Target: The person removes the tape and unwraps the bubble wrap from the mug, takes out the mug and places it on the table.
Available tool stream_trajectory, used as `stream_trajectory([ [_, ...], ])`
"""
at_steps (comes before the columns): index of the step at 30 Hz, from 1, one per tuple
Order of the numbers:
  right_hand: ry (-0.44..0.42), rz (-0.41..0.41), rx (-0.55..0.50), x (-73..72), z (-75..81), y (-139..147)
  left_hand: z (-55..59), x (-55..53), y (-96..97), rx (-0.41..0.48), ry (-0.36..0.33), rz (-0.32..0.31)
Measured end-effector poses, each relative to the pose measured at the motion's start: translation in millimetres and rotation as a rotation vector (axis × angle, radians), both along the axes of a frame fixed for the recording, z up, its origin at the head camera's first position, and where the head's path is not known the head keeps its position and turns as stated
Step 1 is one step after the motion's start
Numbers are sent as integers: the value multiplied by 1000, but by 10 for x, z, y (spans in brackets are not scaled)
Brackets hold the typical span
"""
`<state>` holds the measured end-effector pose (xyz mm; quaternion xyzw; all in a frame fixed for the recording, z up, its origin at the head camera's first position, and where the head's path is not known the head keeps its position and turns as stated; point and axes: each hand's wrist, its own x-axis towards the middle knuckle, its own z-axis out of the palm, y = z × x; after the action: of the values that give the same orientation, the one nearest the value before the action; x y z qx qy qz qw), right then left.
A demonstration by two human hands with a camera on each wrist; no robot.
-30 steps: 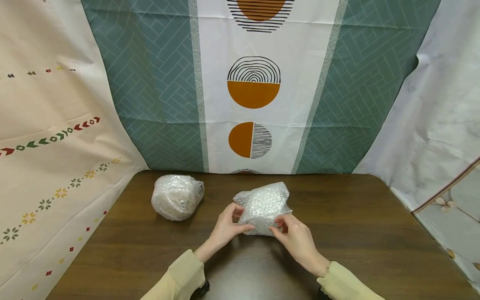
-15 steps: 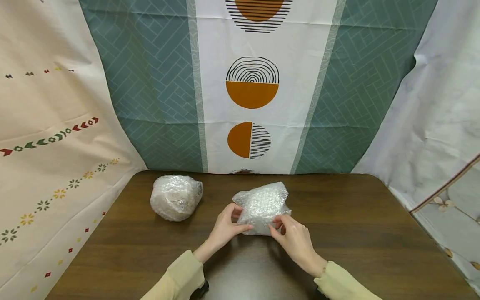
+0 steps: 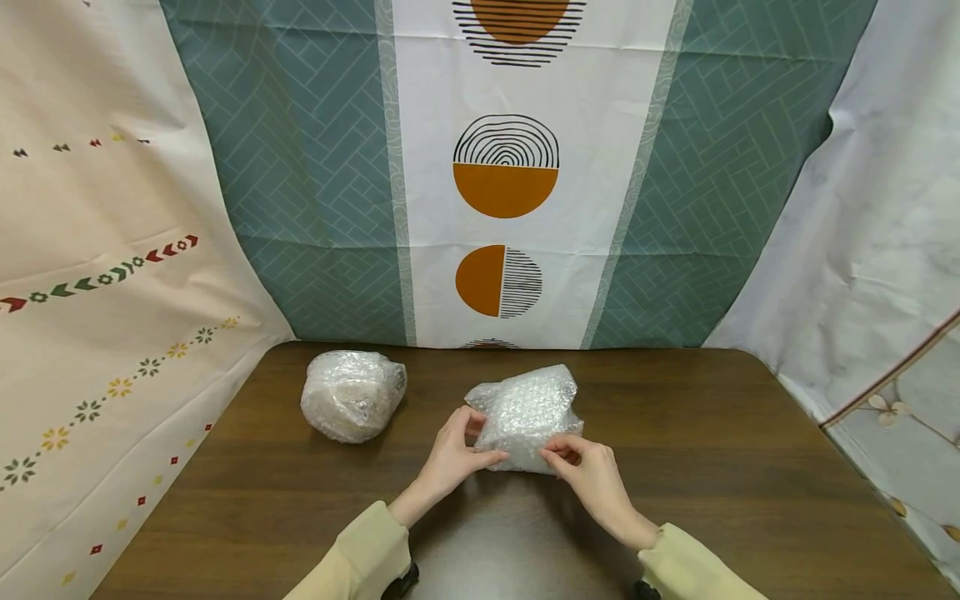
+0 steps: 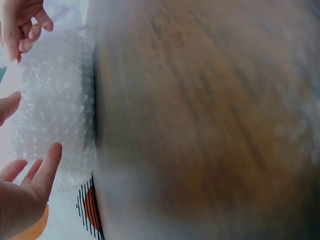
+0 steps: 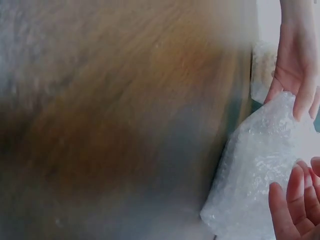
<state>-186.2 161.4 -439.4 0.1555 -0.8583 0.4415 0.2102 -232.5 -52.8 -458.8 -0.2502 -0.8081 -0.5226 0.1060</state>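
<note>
A package in bubble wrap lies on the table between both hands, its contents hidden by the wrap. At its left side, my left hand holds it, thumb over the near part and fingers along the side. The left wrist view shows these fingers against the bubbly side. My right hand is at the near right edge, with thumb and forefinger pinching at the wrap. In the right wrist view, its fingers are bent over the package.
A second, rounder bubble-wrapped bundle sits at the back left of the brown wooden table. Behind the table hangs a patterned curtain; pale cloths flank it on both sides.
The thumb and forefinger of my right hand have come together at the wrap's near edge. My left hand and the package stay put.
</note>
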Motion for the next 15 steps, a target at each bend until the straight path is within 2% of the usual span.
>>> stream_trajectory([
  [5,-63,6,3,7,-18,-14,29,7,5,-11,-47,10],
  [10,-83,7,-12,2,-5,-22,23,4,14,-14,-46,13],
  [15,-191,42,-93,14,30,-25,14,9,16,-16,-37,19],
])
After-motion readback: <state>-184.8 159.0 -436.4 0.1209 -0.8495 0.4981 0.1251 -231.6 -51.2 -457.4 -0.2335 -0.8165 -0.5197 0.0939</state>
